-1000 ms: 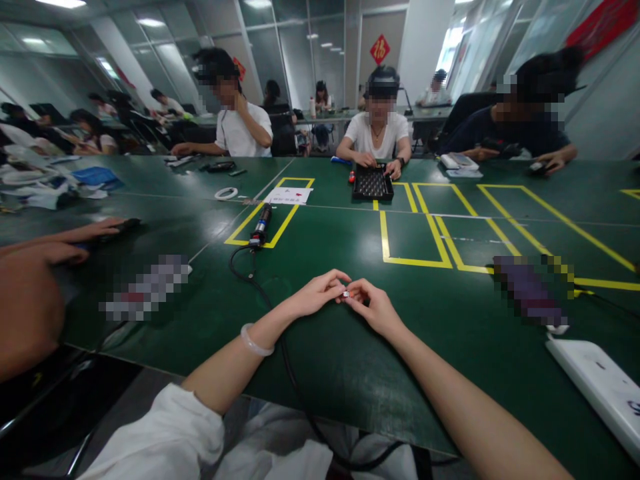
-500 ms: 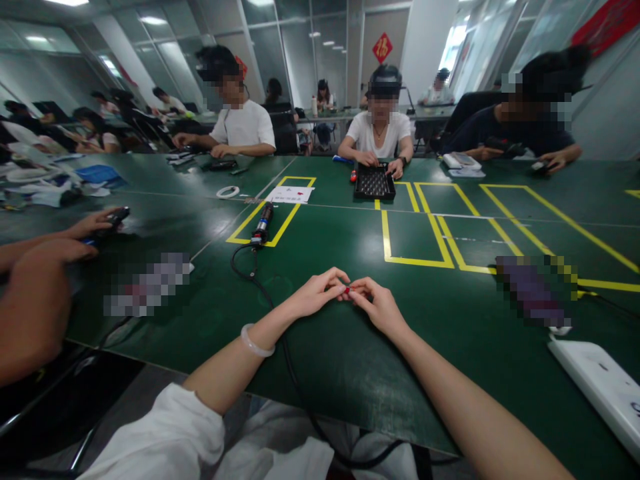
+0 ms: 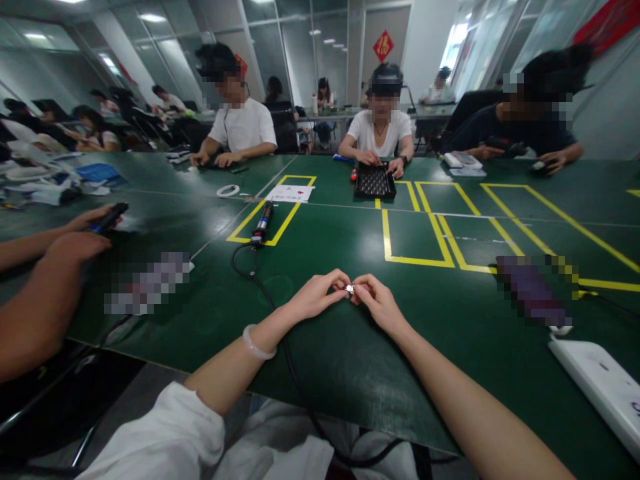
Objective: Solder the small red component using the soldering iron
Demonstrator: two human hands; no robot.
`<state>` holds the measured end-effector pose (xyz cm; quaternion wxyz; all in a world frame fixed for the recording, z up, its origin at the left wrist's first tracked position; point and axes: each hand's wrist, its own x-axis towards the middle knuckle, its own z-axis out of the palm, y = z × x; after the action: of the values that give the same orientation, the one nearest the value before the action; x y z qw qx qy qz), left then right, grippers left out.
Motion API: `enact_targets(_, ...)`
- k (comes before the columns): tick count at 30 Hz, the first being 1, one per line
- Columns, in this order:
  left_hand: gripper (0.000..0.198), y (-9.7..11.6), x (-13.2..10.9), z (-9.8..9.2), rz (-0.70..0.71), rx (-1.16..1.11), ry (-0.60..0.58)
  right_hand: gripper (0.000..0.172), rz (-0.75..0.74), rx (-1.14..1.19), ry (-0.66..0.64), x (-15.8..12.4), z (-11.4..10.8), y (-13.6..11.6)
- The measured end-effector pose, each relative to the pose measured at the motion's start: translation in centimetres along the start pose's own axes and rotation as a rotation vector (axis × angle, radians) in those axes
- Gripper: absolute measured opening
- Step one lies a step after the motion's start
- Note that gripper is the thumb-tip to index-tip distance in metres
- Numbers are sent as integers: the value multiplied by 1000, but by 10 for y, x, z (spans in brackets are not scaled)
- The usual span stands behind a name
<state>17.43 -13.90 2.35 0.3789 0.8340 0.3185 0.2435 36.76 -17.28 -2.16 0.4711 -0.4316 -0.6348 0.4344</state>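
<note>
A tiny piece, bright white with a trace of red at its left, is pinched between the fingertips of both hands above the green table. My left hand comes from the left, a pale bangle round its wrist, and its thumb and fingers close on the piece. From the right, my right hand grips the same piece with thumb and forefinger. The piece is too small to make out in detail.
A black cable runs from a dark cylindrical tool past my left forearm. Blurred-out devices lie left and right, with a white power strip at right. Across the table, a person works at a black tray; a neighbour's hands are at left.
The small piece has turned in my fingers, showing a white face where red showed before. The neighbour's arm at left and the hands of the person at back left have shifted.
</note>
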Motion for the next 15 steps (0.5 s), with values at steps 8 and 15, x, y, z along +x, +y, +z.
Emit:
enact_targets(8,24,0,0,-3,-15,73,13,18,-56,-71,-6,-1,2,1)
enact_targets(15,39,-32,5,-54,-114,455,201,18,-32,-96,-4,0,0,3)
